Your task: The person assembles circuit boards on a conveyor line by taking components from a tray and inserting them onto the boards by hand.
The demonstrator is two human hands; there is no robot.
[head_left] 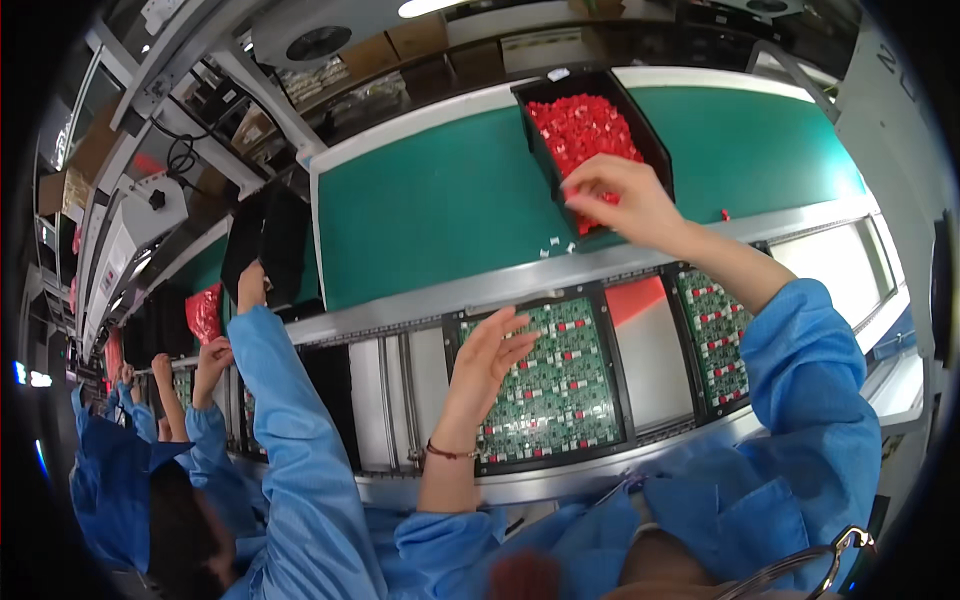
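Observation:
My right hand [632, 203] hangs over the near end of a black bin [655, 150] heaped with small red plastic parts [585, 125]. Its thumb and forefinger curl together at the tips; whether a part sits between them is too small to tell. Over the left side of a green circuit board [560, 395] is my left hand [487, 362], its fingers loosely bent and apart, with nothing visible in them. The board lies in a black frame on the conveyor and carries several red parts among white ones.
Another framed circuit board [715, 335] lies to the right, past a red piece [635, 299]. Small white bits [553, 246] and a loose red part [725, 214] lie on the green bench top [420, 210]. At left, a co-worker's arm [290, 400] reaches into a black bin [265, 240].

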